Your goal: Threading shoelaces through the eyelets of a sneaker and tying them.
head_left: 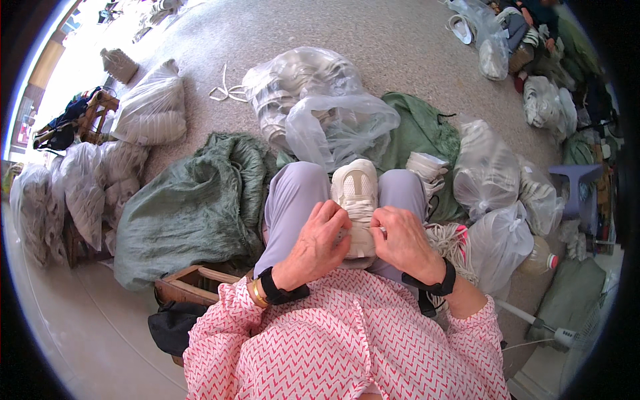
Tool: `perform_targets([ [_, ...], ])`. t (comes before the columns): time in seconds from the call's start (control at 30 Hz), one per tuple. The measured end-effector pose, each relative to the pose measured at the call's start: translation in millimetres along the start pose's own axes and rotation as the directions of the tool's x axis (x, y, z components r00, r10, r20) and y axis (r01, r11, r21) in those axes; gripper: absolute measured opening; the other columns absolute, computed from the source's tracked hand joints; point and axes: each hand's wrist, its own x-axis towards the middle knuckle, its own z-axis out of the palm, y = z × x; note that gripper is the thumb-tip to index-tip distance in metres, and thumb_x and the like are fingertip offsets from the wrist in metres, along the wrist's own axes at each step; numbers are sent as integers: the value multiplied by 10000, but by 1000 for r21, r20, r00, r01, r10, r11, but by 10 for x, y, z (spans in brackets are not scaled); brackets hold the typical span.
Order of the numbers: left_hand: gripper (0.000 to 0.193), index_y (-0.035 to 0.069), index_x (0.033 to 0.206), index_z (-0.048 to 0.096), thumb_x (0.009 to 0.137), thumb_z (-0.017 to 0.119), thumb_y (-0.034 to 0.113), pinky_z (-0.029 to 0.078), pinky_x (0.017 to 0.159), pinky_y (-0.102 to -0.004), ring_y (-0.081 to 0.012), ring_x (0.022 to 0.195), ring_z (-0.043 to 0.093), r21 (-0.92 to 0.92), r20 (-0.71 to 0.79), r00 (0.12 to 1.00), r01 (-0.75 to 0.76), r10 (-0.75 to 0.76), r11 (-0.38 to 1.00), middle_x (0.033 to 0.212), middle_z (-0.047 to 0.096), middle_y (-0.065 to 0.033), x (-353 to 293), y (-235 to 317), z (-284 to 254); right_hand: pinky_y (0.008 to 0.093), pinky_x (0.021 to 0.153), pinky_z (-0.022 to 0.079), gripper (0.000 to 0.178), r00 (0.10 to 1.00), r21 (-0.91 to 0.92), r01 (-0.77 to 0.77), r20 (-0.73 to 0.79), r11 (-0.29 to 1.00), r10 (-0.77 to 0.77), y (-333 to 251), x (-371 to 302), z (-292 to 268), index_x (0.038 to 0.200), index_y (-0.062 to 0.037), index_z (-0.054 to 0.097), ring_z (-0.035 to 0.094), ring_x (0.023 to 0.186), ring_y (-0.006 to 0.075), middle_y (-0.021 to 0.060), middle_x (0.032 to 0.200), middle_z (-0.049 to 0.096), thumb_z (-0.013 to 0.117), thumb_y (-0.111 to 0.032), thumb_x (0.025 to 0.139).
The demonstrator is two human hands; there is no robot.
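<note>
1. Left hand [315, 239] sat at the near left side of a cream shoe [355, 175], its fingers curled in narrowly; whether they gripped anything, I cannot tell.
2. Right hand [403, 240] faced it across the shoe, thumb and fingertip in a narrow pinch on a small pale piece, apparently a lace end [383, 231].
3. Between the 2 hands lay the shoe's laced part, its toe pointing away from the body. That direction probably left the opening and laces within easy reach of both hands.
4. Just beyond the hands, 2 trousered knees [293, 200] flanked the shoe, likely to steady it so that neither hand had to clasp the sole.
5. Right of the right hand hung a bunch of pale cords [448, 245], perhaps placed there for quick picking.
6. Well left of the left hand slumped a green sack [193, 207]; ahead of both hands stood a clear bag [300, 83] of pale shoe-like pieces, presumably bagged to hold them together.
</note>
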Motion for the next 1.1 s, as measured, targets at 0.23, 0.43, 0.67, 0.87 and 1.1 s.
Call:
perform_targets([
  [0.23, 245, 10, 1009, 581, 781, 667, -5, 467, 892, -464, -396, 1017, 535, 20, -13, 1000, 13, -12, 1000, 1036, 528, -175, -1, 13, 8, 490, 702, 501, 87, 1000, -33, 14, -12, 999, -14, 48, 17, 22, 826, 37, 620, 653, 772, 416, 208, 801, 655, 648, -41, 850],
  [0.43, 243, 14, 1007, 581, 782, 668, -7, 466, 885, -464, -393, 1006, 532, 19, -20, 1000, 3, -3, 1000, 1028, 523, -173, 4, -15, 19, 481, 681, 492, 88, 999, 175, -36, 13, 984, 34, 109, -9, 25, 841, 8, 632, 657, 781, 402, 197, 814, 654, 673, -70, 848],
  [0.67, 244, 14, 1010, 579, 784, 667, -8, 468, 892, -461, -393, 1018, 535, 13, -19, 1000, -6, 7, 1000, 1029, 525, -172, 0, -2, 43, 488, 677, 489, 83, 1000, -8, 8, -27, 1000, -8, 64, -59, 14, 849, 23, 614, 646, 759, 413, 198, 801, 639, 661, -44, 852],
  [0.87, 245, 14, 1009, 577, 784, 668, -12, 470, 885, -457, -392, 1009, 535, 26, -21, 1000, -6, 7, 1000, 1024, 524, -173, 4, 4, 30, 525, 717, 494, 62, 997, 30, 54, 45, 998, -56, 106, 0, -30, 853, -10, 600, 650, 822, 421, 188, 832, 641, 637, -60, 855],
  [1.1, 239, 22, 999, 570, 782, 668, -5, 466, 877, -457, -392, 997, 530, 31, -22, 1000, 4, -3, 999, 1006, 515, -168, 11, -2, 23, 523, 708, 494, 75, 999, 168, -42, -7, 985, 44, 95, -43, 57, 854, -3, 603, 649, 805, 428, 188, 823, 651, 644, -65, 865],
])
